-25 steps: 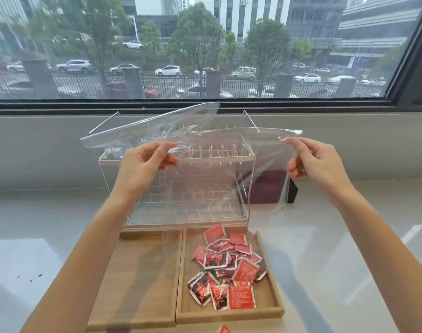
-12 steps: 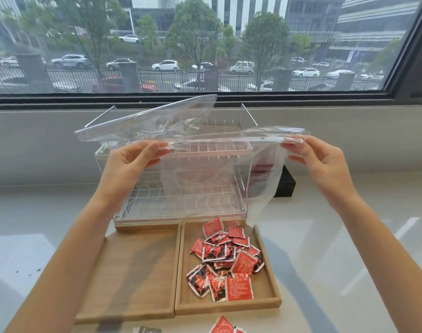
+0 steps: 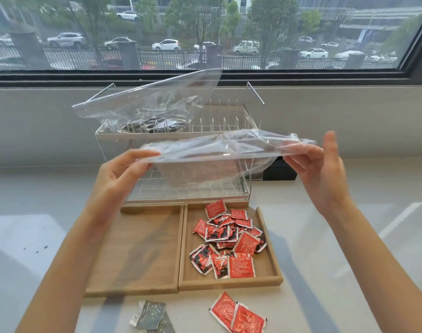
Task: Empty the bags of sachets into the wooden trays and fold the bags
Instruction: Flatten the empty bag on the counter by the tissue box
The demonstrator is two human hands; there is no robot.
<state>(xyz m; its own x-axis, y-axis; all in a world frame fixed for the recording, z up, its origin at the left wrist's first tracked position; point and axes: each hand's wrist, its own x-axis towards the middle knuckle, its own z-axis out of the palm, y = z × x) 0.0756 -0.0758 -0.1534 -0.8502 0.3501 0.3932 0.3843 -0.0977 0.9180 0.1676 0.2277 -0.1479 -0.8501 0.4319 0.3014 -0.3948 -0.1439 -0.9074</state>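
An empty clear plastic bag (image 3: 219, 150) is stretched flat in the air above the trays. My left hand (image 3: 120, 174) pinches its left edge and my right hand (image 3: 322, 169) pinches its right edge. Below, the right wooden tray (image 3: 270, 267) holds a heap of red sachets (image 3: 225, 239). The left wooden tray (image 3: 138, 251) has nothing in it. A second clear bag (image 3: 154, 104) with dark sachets (image 3: 154, 124) inside lies on the top shelf of the wire rack (image 3: 229, 121).
Two red sachets (image 3: 238, 313) and grey sachets (image 3: 150, 316) lie loose on the white counter in front of the trays. A black box (image 3: 280, 170) stands behind the rack on the right. The window sill and wall run along the back.
Both hands have lowered the empty bag and turned it from hanging to nearly flat. The view has tilted down, bringing the loose sachets at the counter's front into sight.
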